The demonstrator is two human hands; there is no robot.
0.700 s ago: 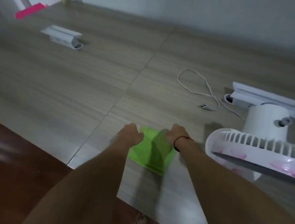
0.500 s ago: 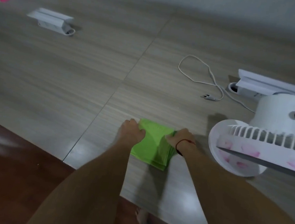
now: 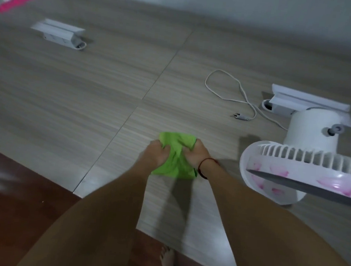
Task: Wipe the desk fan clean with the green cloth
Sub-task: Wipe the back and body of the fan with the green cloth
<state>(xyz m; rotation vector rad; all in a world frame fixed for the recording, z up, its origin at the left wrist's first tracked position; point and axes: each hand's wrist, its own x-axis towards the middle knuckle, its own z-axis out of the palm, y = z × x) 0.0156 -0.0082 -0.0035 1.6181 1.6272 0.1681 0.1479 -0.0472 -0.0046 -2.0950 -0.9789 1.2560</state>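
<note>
The green cloth (image 3: 173,154) is bunched up on the grey wooden table, near its front edge. My left hand (image 3: 154,155) grips its left side and my right hand (image 3: 196,154), with a red string at the wrist, grips its right side. The white desk fan (image 3: 307,163) stands to the right of my hands, apart from them; it has a ribbed grille, pink flower prints on its rim and a white motor housing behind. Its right part runs out of frame.
The fan's white cord and plug (image 3: 240,116) lie loose behind the cloth. A white power strip box (image 3: 300,103) sits behind the fan, another (image 3: 60,33) at the far left. A pink object (image 3: 16,2) lies at the back left. The table edge (image 3: 76,190) drops to dark red floor.
Both hands have closed on the cloth and gathered it from a flat folded square into a bunch. The view has shifted slightly.
</note>
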